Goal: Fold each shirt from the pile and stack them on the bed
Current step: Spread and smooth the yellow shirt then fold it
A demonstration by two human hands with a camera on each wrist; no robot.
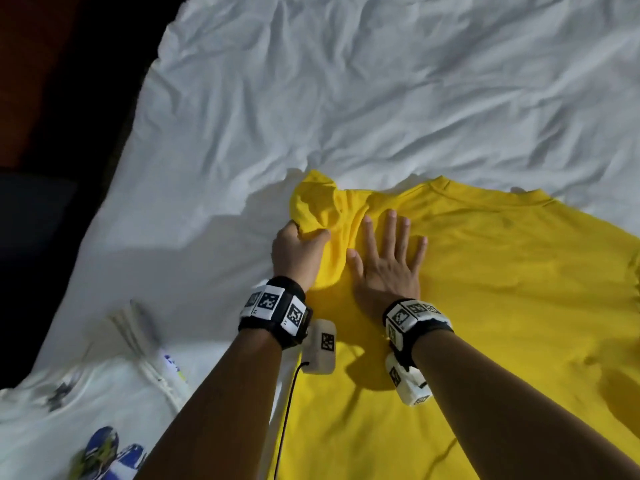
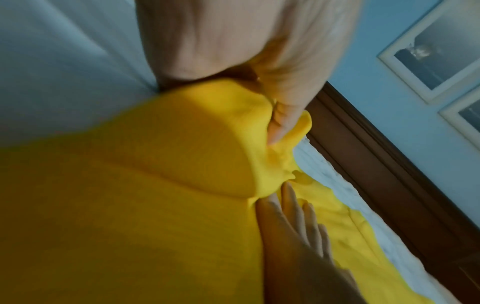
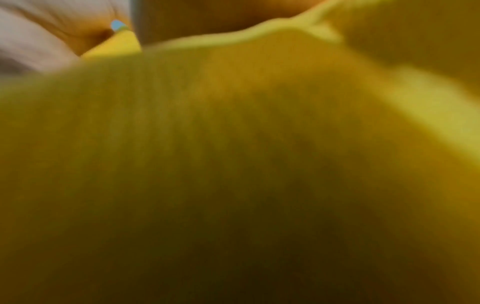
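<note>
Yellow fabric dominates our inspection: we find one yellow shirt (image 1: 502,289) spread flat on the bed (image 1: 346,98), which is covered by a creased white sheet. We take this shirt as our landmark. Its neckline lies at its far edge, away from the person. At its near-left shoulder area, the left hand (image 1: 296,252) grips a bunched sleeve (image 1: 318,206), with fingers and thumb curled round the raised cloth; the left wrist view confirms the thumb (image 2: 283,119) tucked into the folded yellow material. Just beside it, on the body of the shirt, the right hand (image 1: 388,268) lies palm down with its fingers (image 1: 391,226) straight and spread, pressing the fabric flat. The two hands are close together but not touching. The right wrist view shows only blurred yellow cloth, so we draw nothing further from it. Left of the shirt, at the near edge of the bed, we note a white shirt (image 1: 86,410) with a blue and green print, touching or nearly touching the yellow hem; we cannot tell which.
</note>
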